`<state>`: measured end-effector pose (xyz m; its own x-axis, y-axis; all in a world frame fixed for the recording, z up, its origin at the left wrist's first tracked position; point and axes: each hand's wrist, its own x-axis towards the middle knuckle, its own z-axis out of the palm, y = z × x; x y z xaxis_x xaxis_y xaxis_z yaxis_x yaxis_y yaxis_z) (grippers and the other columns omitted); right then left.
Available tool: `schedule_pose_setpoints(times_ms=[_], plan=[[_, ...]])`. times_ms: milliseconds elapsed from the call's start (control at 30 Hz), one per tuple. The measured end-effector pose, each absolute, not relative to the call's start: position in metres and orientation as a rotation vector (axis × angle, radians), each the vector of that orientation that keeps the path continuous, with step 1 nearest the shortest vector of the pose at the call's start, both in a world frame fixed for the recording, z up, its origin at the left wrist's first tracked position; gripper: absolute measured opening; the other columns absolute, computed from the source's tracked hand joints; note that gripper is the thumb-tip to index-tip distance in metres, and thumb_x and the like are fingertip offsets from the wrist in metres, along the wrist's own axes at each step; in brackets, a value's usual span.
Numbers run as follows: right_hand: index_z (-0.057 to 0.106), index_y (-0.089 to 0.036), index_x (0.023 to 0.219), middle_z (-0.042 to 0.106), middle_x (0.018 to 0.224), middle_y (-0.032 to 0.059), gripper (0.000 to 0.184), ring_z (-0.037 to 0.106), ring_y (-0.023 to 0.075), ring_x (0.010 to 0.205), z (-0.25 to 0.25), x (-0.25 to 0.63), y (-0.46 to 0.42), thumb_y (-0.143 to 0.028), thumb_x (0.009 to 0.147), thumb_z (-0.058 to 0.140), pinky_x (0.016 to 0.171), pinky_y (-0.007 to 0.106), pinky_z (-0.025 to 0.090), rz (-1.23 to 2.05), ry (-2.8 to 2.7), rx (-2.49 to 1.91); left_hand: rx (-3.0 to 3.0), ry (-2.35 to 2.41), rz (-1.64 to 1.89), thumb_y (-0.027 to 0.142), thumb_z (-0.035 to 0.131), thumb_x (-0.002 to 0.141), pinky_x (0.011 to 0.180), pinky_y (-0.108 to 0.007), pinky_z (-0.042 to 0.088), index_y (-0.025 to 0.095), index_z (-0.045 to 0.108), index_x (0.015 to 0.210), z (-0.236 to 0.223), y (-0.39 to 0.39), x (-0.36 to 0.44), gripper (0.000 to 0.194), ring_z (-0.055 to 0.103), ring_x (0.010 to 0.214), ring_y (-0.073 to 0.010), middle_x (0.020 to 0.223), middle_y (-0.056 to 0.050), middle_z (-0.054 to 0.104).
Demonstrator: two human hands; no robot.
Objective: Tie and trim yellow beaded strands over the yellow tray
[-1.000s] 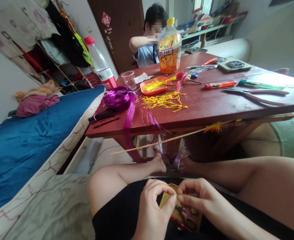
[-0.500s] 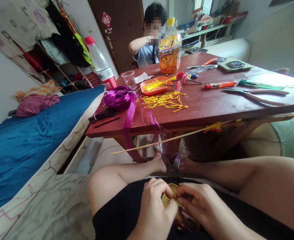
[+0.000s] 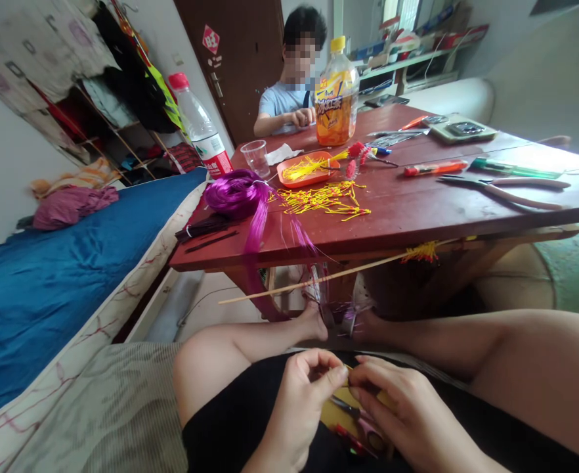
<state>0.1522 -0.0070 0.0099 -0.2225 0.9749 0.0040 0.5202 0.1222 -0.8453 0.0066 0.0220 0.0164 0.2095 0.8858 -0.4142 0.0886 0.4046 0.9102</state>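
Over my lap, my left hand (image 3: 305,394) is closed, thumb and forefinger pinched together. Fingertip to fingertip with it, my right hand (image 3: 392,397) is pinched as well. A bit of a thin yellow strand (image 3: 347,369) shows between the fingertips; the rest is hidden by my fingers. Beneath the hands a yellow dish or lid (image 3: 329,415) rests on my lap, partly covered. Scissors (image 3: 365,424) with pinkish handles lie in it, blades toward my left hand. Beside them is a shiny red thing (image 3: 348,441) that I cannot make out.
On the red table (image 3: 388,226) lie knotted yellow cords (image 3: 319,199), purple thread (image 3: 237,194), an orange tray (image 3: 305,179) and pliers (image 3: 503,187). A thin stick (image 3: 289,286) with yellow cords juts below the edge. Across sits a person (image 3: 282,108) behind a tea bottle (image 3: 337,98).
My left thumb and fingers have risen slightly and closed against the right fingertips, uncovering the scissors. The person across has lowered a hand from the face to the table.
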Motion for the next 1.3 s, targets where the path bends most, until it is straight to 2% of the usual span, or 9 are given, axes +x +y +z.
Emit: schedule_pose_setpoints(times_ms=[233,433,667,900,1133,1300], plan=[[0.058,-0.02,0.072,0.066,0.065,0.0003,0.021,0.066,0.0159,0.065,0.004,0.152,-0.005,-0.016,0.084,0.041,0.079,0.03,0.051,0.665,-1.823,-1.384,0.95,1.178,0.873,0.022,0.065,0.065,0.064,-0.022,0.035,0.015,0.057,0.059,0.022,0.017,0.016,0.013,0.042,0.066,-0.0125,0.066,0.001,0.05],[0.056,-0.02,0.076,0.069,0.066,0.002,0.022,0.069,0.0177,0.068,0.005,0.148,-0.004,-0.012,0.085,0.038,0.081,0.031,0.053,0.251,-1.781,-1.3,0.898,1.181,0.936,0.018,0.064,0.061,0.067,-0.024,0.036,0.014,0.055,0.053,0.023,0.013,0.018,0.012,0.046,0.071,-0.0141,0.074,-0.001,0.052],[0.057,-0.021,0.075,0.069,0.066,0.0018,0.021,0.07,0.0178,0.073,0.006,0.15,-0.004,-0.012,0.084,0.04,0.082,0.03,0.054,0.312,-1.78,-1.274,0.76,1.139,0.896,0.016,0.066,0.058,0.068,-0.024,0.036,0.013,0.057,0.054,0.026,0.013,0.018,0.01,0.046,0.07,-0.0131,0.075,-0.002,0.054],[0.058,-0.02,0.076,0.068,0.066,0.0005,0.022,0.068,0.0144,0.067,0.005,0.156,-0.002,-0.011,0.085,0.04,0.086,0.029,0.053,0.35,-1.865,-1.183,0.675,1.116,0.792,0.015,0.066,0.056,0.066,-0.024,0.036,0.013,0.058,0.058,0.026,0.015,0.013,0.008,0.046,0.066,-0.0115,0.071,-0.001,0.056],[0.057,-0.02,0.081,0.068,0.067,0.0005,0.025,0.065,0.0121,0.058,0.004,0.16,0.001,-0.005,0.084,0.036,0.086,0.033,0.053,0.321,-2.004,-1.067,0.898,1.215,0.723,0.019,0.065,0.064,0.057,-0.022,0.036,0.014,0.056,0.06,0.029,0.02,0.01,0.011,0.048,0.053,-0.0103,0.052,0.002,0.055],[0.057,-0.02,0.077,0.069,0.069,0.0019,0.03,0.066,0.0123,0.061,0.006,0.161,0.001,-0.003,0.082,0.033,0.086,0.031,0.053,0.264,-2.083,-1.037,0.724,1.084,0.695,0.018,0.07,0.062,0.057,-0.022,0.038,0.012,0.061,0.072,0.023,0.023,0.007,0.015,0.055,0.055,-0.0111,0.057,-0.002,0.062]])
